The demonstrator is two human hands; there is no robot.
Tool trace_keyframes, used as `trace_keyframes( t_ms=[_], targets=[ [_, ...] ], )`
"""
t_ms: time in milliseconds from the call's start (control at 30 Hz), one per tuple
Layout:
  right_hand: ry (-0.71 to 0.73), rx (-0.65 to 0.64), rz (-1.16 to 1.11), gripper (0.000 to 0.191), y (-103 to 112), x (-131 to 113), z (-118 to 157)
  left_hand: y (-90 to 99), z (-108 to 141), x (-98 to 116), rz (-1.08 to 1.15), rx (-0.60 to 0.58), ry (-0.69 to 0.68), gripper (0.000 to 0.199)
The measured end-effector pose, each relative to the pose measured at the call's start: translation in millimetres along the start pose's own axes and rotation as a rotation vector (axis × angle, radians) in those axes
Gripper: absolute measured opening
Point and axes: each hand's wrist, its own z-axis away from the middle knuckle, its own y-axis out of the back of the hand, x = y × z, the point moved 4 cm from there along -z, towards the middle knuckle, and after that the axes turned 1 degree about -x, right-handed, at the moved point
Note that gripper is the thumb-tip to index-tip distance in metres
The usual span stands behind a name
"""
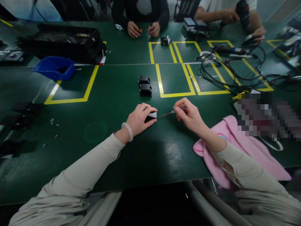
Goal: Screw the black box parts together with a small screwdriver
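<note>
My left hand point(140, 118) is closed around a small black block point(151, 116) on the green table, and its fingers cover much of the block. In my right hand point(188, 114) is a screwdriver point(169, 113), gripped by its dark, see-through handle. The thin shaft points left, and its tip is at the right side of the block; whether it touches cannot be made out. Beyond my hands stand two similar black blocks point(145, 89), close together, with small shiny parts at their sides.
A blue scoop-shaped bin point(55, 69) and a black tray point(68, 40) stand at the left. Small screws point(52, 121) lie nearer. Right are a pink cloth point(231, 138) and tangled cables point(235, 78). Across the table, two people work, one holding a power tool point(242, 12).
</note>
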Motion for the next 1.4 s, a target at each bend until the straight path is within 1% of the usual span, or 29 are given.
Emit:
trace_keyframes(
  t_ms=[67,233,400,600,767,967,1167,1400],
  targets=[
    [0.001,0.001,0.007,0.023,0.0,-0.3,0.1,-0.1,-0.1,-0.3,0.003,0.000,0.003,0.034],
    [-0.007,0.001,-0.018,0.018,0.0,-0.9,0.5,-0.4,-0.2,-0.7,0.002,0.004,0.000,0.034],
    [-0.003,-0.008,0.012,0.023,0.3,-0.7,0.4,-0.5,-0.2,-0.1,-0.002,0.006,-0.010,0.034],
    [-0.004,0.001,-0.014,0.021,0.5,1.3,0.9,-0.3,-0.3,0.0,-0.003,0.003,-0.005,0.033],
    [0.000,-0.005,0.014,0.027,0.8,0.5,0.4,-0.1,-0.1,-0.2,-0.009,0.005,-0.008,0.033],
    [0.004,0.004,-0.018,0.024,0.3,1.2,0.5,0.0,-0.1,0.0,-0.008,0.003,-0.006,0.034],
    [-0.007,0.022,-0.014,0.027,-0.3,4.2,-0.2,0.8,0.1,1.6,-0.007,0.002,-0.011,0.034],
    [-0.010,0.017,-0.044,0.025,-1.4,6.4,1.0,0.2,0.6,1.4,-0.009,0.011,-0.027,0.034]
  ],
)
